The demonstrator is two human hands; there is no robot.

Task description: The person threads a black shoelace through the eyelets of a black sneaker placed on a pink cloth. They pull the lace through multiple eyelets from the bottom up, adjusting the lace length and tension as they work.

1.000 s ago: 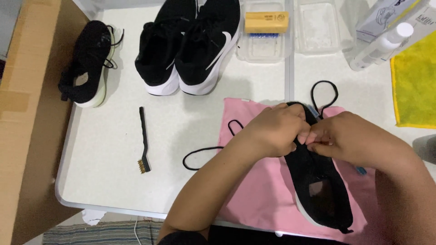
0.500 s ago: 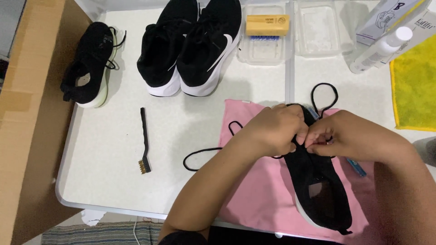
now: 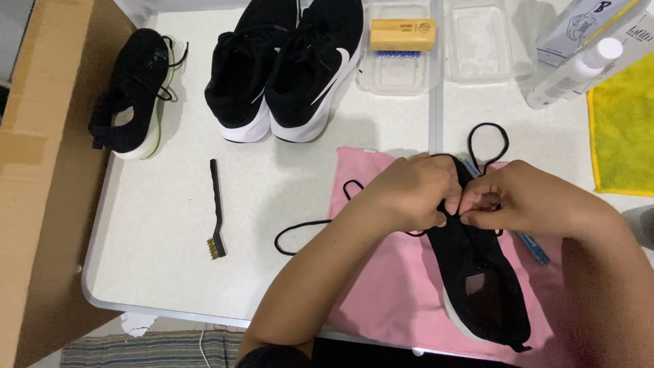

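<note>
Looking down from the head camera: left hand and right hand meeting over a black knit sneaker with a white sole, fingers pinched narrow on its thin black lace near the toe end. Sneaker lying on a pink cloth at the near edge of a white table. Lace trailing in loops left and behind the hands. Farther off: a small black-handled wire brush, a pair of black trainers with white soles, a single black sneaker, a wooden-backed brush, a yellow cloth.

Bare left hand, right hand; forearms uncovered, no sleeves.
</note>
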